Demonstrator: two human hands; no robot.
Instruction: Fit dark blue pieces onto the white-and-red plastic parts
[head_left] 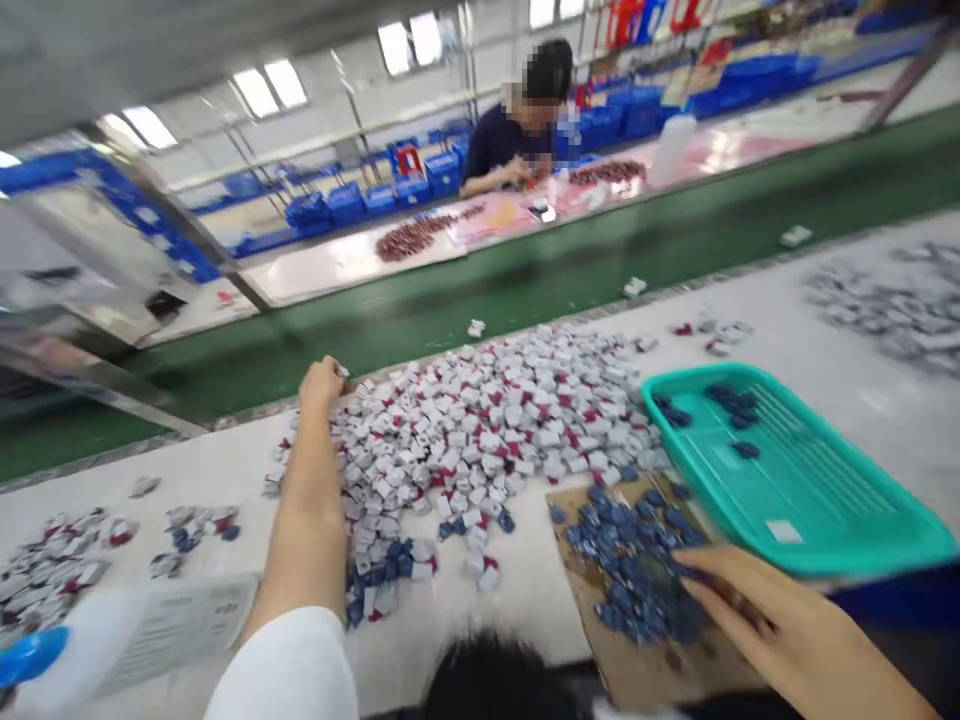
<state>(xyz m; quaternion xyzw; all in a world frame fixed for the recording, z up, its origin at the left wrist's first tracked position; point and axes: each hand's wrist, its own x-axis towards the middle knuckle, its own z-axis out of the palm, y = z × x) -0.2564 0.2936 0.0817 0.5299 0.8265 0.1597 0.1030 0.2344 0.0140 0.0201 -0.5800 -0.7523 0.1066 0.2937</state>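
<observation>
My left hand reaches to the far side of the bench, its fingers closed on a small white plastic piece at the edge of a wide heap of white and dark red pieces. Over a brown board at the lower right, my right hand pinches what looks like a dark blue piece. Many loose dark blue pieces lie on that board, just left of my right fingertips. Blur hides their finer shape.
A green plastic basket with a few dark blue pieces stands right of the heap. At lower left lies a white bottle with a blue cap. Grey pieces spread at far right. Across the green strip, a person works at another bench.
</observation>
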